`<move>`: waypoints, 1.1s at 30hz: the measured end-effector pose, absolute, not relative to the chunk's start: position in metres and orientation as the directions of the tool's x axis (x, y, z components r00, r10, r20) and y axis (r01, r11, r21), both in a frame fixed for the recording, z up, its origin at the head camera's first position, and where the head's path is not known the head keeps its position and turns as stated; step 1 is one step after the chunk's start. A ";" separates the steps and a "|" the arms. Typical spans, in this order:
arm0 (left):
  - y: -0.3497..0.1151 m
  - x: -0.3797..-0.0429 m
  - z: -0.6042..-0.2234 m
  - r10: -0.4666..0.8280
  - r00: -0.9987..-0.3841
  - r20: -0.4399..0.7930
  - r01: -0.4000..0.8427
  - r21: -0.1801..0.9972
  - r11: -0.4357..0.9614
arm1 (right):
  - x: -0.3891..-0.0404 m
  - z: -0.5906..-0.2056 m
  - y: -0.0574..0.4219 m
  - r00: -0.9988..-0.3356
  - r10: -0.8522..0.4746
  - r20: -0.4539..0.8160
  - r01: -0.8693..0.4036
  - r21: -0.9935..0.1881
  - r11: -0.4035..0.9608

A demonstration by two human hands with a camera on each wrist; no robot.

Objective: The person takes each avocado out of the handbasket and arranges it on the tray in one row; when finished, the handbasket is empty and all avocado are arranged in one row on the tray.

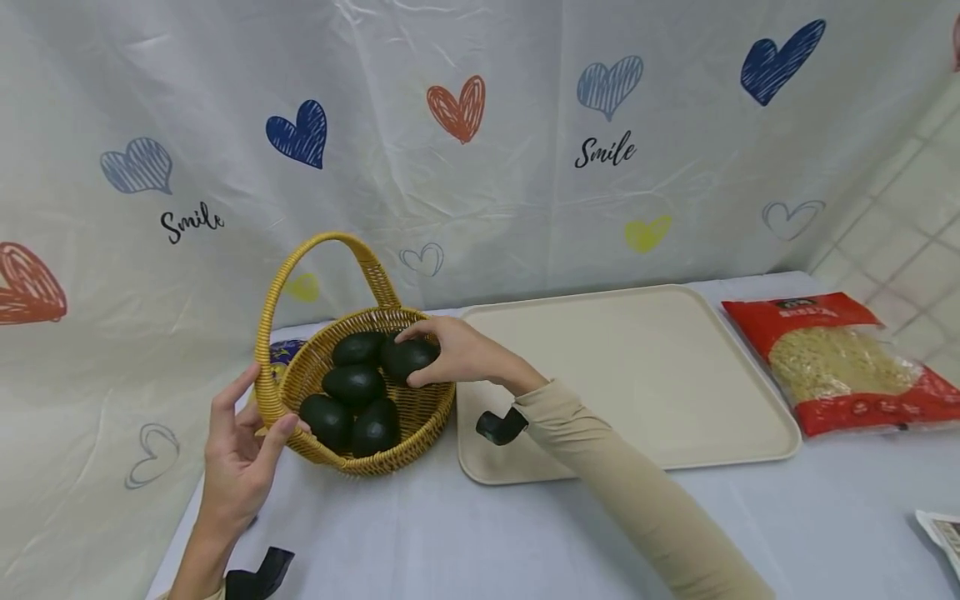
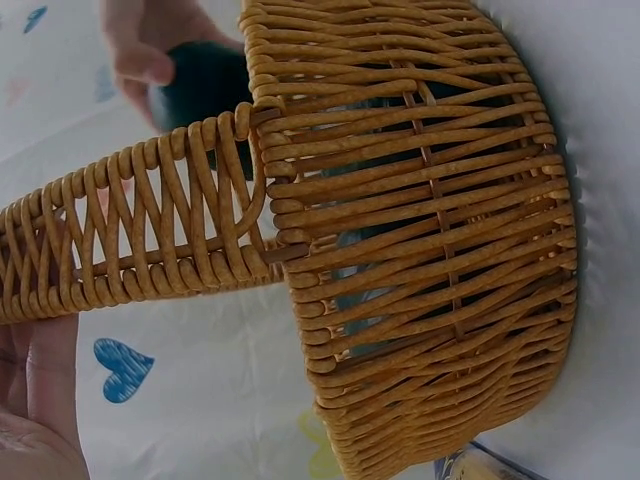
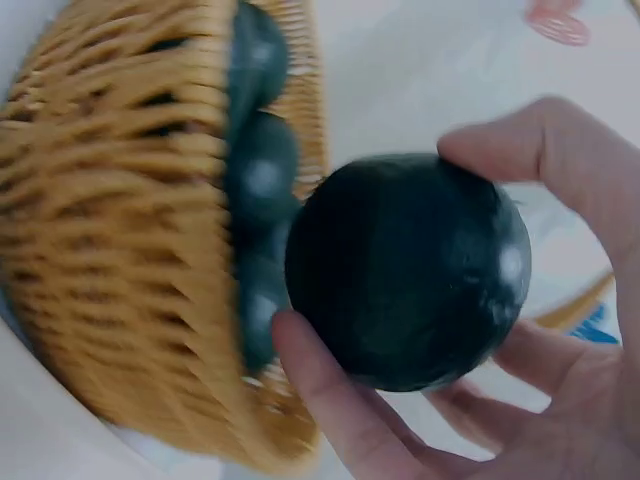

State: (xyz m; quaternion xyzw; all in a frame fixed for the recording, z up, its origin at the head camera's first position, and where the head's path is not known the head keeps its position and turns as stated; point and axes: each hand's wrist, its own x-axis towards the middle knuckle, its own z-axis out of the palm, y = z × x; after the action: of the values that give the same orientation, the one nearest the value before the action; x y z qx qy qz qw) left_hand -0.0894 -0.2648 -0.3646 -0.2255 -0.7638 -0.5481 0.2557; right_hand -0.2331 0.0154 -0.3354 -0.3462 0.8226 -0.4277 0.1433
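A yellow-brown wicker basket with a tall arched handle holds several dark green avocados. My left hand grips the lower left part of that handle, thumb on the near side; the left wrist view shows the palm behind the woven band. With the fingers and thumb of my right hand I hold one avocado at the basket's right rim. It is raised above the rim in the right wrist view, and the other avocados lie lower inside.
Right of the basket lies a beige rectangular tray. Beyond it is a red bag of pasta. Part of a blue package shows behind the basket, and a white packet reaches in at the right edge. A printed curtain hangs behind.
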 end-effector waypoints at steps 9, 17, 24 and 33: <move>-0.265 -0.090 -0.366 0.060 -0.774 0.630 0.618 0.731 0.290 | -0.230 -0.313 0.067 -0.817 -0.538 0.208 -0.442 -0.825 0.353; -0.265 -0.089 -0.366 0.057 -0.774 0.630 0.616 0.729 0.298 | -0.234 -0.329 0.104 -0.880 -0.430 0.203 -0.376 -0.850 0.369; -0.265 -0.089 -0.365 0.059 -0.777 0.627 0.611 0.728 0.311 | -0.236 -0.360 0.120 -0.905 -0.385 0.182 -0.356 -0.820 0.448; -0.264 -0.089 -0.363 0.076 -0.774 0.628 0.624 0.737 0.259 | -0.241 -0.389 0.118 -0.889 -0.422 0.176 -0.376 -0.808 0.454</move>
State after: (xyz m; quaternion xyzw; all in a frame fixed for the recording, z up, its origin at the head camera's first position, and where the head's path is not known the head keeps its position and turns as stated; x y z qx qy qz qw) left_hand -0.0888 -0.2645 -0.3632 -0.2317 -0.7552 -0.5628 0.2433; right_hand -0.2414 0.1181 -0.3888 -0.2340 0.8522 -0.4673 0.0248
